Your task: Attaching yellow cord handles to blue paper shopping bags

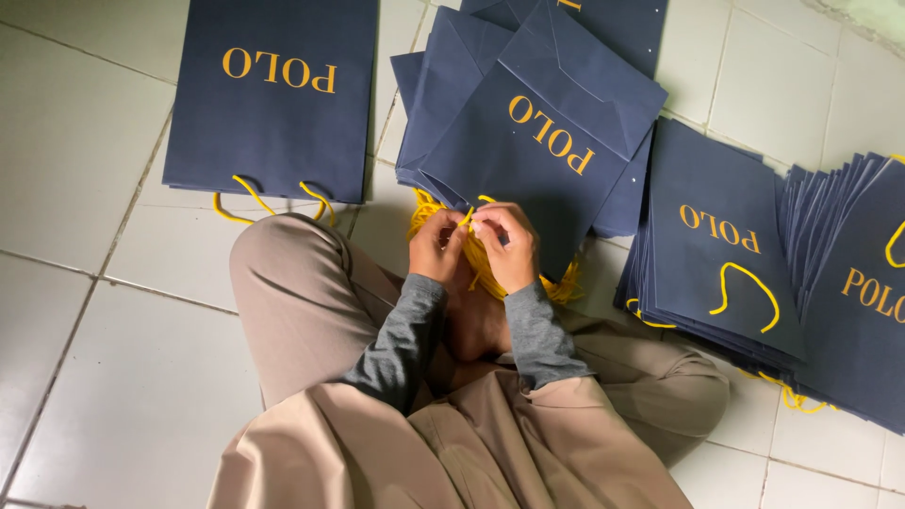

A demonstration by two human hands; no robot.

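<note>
I sit cross-legged on a tiled floor. My left hand [436, 245] and my right hand [507, 243] meet in front of me, both pinching a thin yellow cord [466, 219] between the fingertips. Under the hands lies a bundle of yellow cords [488, 273], spilling toward my foot. Just beyond the hands a navy paper bag [551, 141] lies flat on a small pile of the same bags, its gold lettering facing up.
A stack of navy bags with yellow cord handles [273, 94] lies at the upper left. More stacks of navy bags [721, 245] fan out at the right, one [863, 292] reaching the frame edge. My tan trouser knees [292, 292] fill the foreground.
</note>
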